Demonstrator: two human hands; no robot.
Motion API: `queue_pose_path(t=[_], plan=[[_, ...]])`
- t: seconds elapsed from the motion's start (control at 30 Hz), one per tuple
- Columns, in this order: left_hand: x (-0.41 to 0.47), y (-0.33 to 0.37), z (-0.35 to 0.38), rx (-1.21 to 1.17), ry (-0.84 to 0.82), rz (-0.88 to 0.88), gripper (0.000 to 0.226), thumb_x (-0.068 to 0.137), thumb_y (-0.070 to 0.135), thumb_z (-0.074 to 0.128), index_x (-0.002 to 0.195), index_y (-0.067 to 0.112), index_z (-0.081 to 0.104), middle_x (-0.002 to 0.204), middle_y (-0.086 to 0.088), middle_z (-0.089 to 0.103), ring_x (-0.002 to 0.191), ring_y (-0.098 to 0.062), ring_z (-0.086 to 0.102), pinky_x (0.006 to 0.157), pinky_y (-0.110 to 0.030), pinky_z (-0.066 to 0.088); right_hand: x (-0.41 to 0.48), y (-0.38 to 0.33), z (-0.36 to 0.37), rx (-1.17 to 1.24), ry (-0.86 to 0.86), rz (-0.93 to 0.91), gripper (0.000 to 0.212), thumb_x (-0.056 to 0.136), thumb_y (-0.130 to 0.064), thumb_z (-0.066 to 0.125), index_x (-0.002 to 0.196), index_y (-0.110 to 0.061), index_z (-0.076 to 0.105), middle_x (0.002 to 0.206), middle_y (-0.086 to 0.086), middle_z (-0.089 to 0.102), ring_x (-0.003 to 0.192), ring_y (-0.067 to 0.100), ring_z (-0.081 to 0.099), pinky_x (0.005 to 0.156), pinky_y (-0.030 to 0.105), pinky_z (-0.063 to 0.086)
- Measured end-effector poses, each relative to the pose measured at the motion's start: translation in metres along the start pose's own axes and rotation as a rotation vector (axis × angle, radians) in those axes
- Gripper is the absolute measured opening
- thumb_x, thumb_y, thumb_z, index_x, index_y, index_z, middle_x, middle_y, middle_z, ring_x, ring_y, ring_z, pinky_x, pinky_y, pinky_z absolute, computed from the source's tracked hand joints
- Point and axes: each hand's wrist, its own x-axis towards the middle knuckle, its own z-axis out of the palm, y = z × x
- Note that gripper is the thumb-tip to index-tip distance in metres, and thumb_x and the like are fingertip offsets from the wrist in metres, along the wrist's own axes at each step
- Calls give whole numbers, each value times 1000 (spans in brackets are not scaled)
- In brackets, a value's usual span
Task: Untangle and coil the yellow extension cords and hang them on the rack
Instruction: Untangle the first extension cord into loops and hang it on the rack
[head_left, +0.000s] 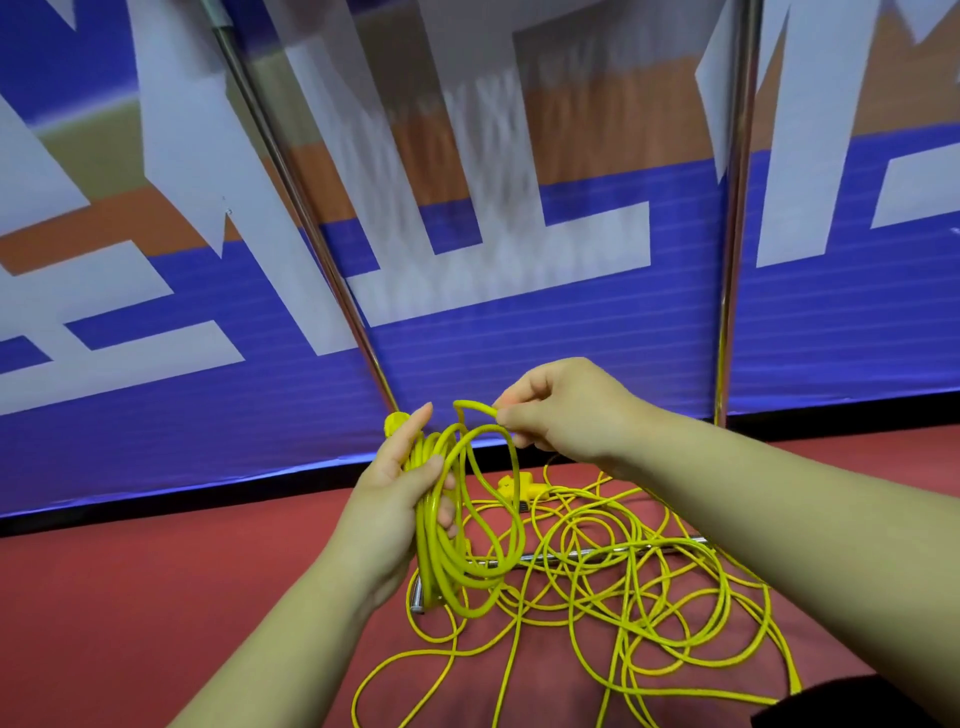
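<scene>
Left hand (410, 488) grips coil (462, 540); right hand (561, 410) pinches top loop (475, 406).

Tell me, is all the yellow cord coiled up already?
No, the left hand holds a small coil, but most cord lies tangled on the floor.

Glossy yellow cable, polished metal, matt red floor.
The yellow cords (597, 577) wear a smooth plastic jacket with a slight sheen. It is brightest on the coil (457, 545) gripped in the left hand (402, 499) and on the loop (470, 404) pinched by the right hand (566, 410). The plug block (514, 487) is the same yellow, probably hard moulded plastic, though it is too blurred to be sure. The rack (732, 260) poles and its floor bar are bright chromed metal, mirror-smooth. The banner (519, 338) behind looks like printed vinyl, smooth with a faint ribbed shine. The floor (156, 597) is matt red and finely textured.
</scene>
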Motion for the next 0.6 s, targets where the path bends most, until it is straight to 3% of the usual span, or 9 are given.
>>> queue_pose_path(t=[0.13,0.33,0.5,0.6], plan=[[-1,4,5,-170,3,-35,45,103,11,44,141,35,50,72,-12,54,48,-22,46,48,-32,45,-7,-4,10,-73,-6,-103,5,85,-18,73,84,-17,78,68,2,74,54,8,58,56,28,49],[5,-1,8,-177,211,-26,30,106,29,45,132,27,59,71,-9,55,56,-18,51,55,-31,48,-20,-13,22,-312,-163,-240,23,83,-9,70,95,-26,81,54,-23,62,51,-8,54,51,6,36],[6,2,7,-221,265,-25,28,100,15,57,126,20,66,92,-17,60,74,-28,60,59,-36,56,-28,-13,32,-320,-156,-259,15,86,-14,73,97,-22,80,45,-30,55,49,-13,54,52,4,36],[7,8,3,-264,270,0,30,98,8,57,126,18,66,87,-18,57,71,-28,57,58,-35,56,-31,-11,42,-230,-92,-271,16,83,-13,75,95,-23,78,53,-26,62,55,-7,61,57,9,44]])
